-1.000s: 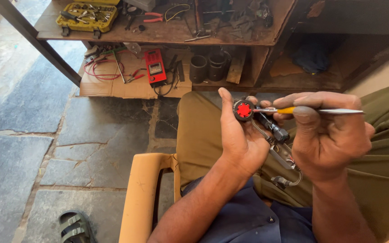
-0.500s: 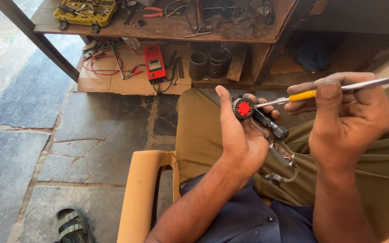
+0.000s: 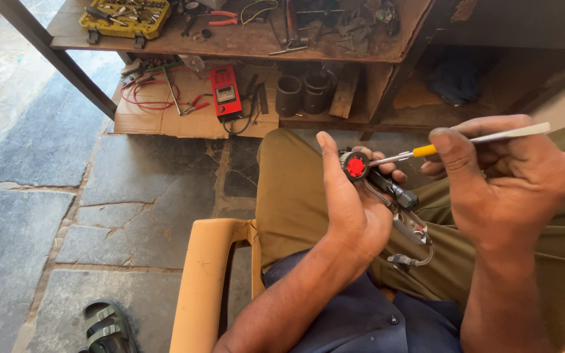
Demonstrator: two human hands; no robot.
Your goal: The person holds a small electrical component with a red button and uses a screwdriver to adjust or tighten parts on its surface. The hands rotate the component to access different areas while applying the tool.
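Screwdriver [image 3: 465, 141], slim with a yellow collar, sits pinched in the closed fingers of the right hand [image 3: 508, 180], its metal tip touching the red-centred round head of a small black switch assembly [image 3: 377, 189]. That assembly lies in the left hand [image 3: 354, 202], fingers curled around it, thumb raised, above the lap; 1 wired connector [image 3: 405, 261] dangles below it.

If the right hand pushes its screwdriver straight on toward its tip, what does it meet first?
Probably the red-capped part held in the left hand; the screwdriver in the right hand points at it, though depth is unclear.
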